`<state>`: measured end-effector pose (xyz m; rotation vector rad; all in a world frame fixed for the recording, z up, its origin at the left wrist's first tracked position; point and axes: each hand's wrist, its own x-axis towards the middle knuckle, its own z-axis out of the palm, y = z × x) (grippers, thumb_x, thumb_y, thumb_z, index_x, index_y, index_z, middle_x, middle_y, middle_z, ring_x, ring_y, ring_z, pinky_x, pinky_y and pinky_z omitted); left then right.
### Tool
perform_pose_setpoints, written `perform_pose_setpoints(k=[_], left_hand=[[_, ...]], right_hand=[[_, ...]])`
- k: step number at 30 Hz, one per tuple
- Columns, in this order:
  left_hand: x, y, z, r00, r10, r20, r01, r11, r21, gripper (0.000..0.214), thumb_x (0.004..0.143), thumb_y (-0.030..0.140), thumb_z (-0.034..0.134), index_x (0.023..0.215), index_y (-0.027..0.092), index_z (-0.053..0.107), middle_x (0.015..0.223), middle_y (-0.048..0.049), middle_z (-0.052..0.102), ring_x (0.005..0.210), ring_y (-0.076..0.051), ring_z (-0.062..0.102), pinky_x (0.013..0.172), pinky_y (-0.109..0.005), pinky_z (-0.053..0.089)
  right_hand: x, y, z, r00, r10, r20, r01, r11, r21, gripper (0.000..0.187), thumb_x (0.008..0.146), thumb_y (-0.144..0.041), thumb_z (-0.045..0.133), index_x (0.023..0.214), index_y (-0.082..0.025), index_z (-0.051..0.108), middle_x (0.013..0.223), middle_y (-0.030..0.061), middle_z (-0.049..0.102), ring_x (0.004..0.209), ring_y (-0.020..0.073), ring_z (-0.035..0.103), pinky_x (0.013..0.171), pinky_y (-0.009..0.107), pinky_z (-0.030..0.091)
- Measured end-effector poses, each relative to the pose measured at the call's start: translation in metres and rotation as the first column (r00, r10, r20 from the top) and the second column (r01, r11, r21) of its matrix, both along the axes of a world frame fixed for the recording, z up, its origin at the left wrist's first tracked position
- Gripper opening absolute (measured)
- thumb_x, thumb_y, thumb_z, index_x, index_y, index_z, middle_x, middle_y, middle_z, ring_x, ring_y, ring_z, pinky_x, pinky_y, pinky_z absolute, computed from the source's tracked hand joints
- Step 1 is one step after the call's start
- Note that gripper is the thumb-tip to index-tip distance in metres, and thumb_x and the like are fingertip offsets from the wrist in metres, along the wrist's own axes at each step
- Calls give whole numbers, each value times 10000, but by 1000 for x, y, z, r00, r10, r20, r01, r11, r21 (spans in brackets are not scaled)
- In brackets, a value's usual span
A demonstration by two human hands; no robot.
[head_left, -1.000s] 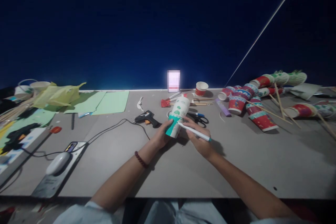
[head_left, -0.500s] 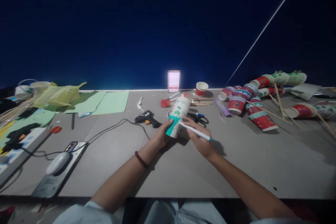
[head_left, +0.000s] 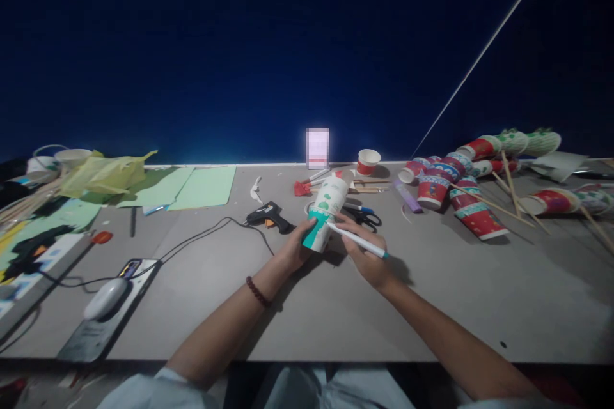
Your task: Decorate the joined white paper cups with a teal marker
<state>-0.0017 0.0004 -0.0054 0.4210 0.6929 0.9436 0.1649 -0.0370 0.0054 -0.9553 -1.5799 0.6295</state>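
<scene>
On joined cups point(head_left: 330, 199): white ground showing green motifs, teal area near lower end. On marker point(head_left: 359, 241): white barrel, teal end. On glue gun point(head_left: 272, 213): black, some orange. On sheets point(head_left: 206, 188): pale green. On bracelet point(head_left: 257, 292): dark red.

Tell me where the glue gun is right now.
In the head view, the glue gun lies on the table, left of centre, between the left hand and the small white strip.
</scene>
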Motion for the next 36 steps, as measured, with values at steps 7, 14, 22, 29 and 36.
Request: perform_pose_setpoints(k=[7, 14, 22, 29, 36], left_hand=[[1, 0, 1, 1000, -1, 22, 1, 1000, -13, 257, 814, 319, 645, 902, 83, 692, 780, -114, 714, 653, -196, 663, 605, -285, 522], [0, 0, 0, 1000, -11, 13, 11, 1000, -4, 277, 803, 343, 654, 909, 90, 690, 760, -99, 705, 642, -193, 647, 589, -294, 508], [0, 0, -1, 1000, -9, 5, 9, 1000, 8, 260, 815, 345, 633, 894, 105, 695, 769, -97, 710, 655, -197, 650, 620, -299, 508], [-1, 1, -3, 1000, -18, -6, 18, 1000, 14, 276, 810, 374, 631, 894, 118, 693, 763, -92, 708, 664, -206, 645, 617, -313, 510], [0, 2, -3, 1000, 11, 29, -12, 1000, 16, 281, 804, 358, 659, 916, 101, 685, 775, -88, 698, 658, -189, 639, 615, -293, 494]], right_hand=[[1, 1, -3, 1000, 17, 4, -17, 1000, 8, 243, 851, -197, 589, 1038, -251, 736, 1247, 82, 696, 1181, 272, 647, 997, 384, 526], [1, 0, -3, 1000, 10, -12, -10, 1000, 2, 251, 852, -207, 586, 1045, -274, 733, 1247, 64, 698, 1173, 274, 652, 995, 386, 531], [1, 0, -2, 1000, 13, -13, -13, 1000, 1, 224, 851, -220, 588, 1006, -256, 744, 1223, 73, 711, 1177, 283, 648, 984, 389, 538], [0, -1, -3, 999, 37, -13, -37, 999, 8, 234, 846, -196, 596, 1019, -250, 744, 1270, 81, 684, 1214, 281, 623, 1000, 377, 524], [-2, -3, -1, 999, 28, 35, -28, 1000, 6, 250, 850, -193, 586, 1041, -247, 737, 1228, 82, 706, 1145, 264, 670, 979, 374, 542]])
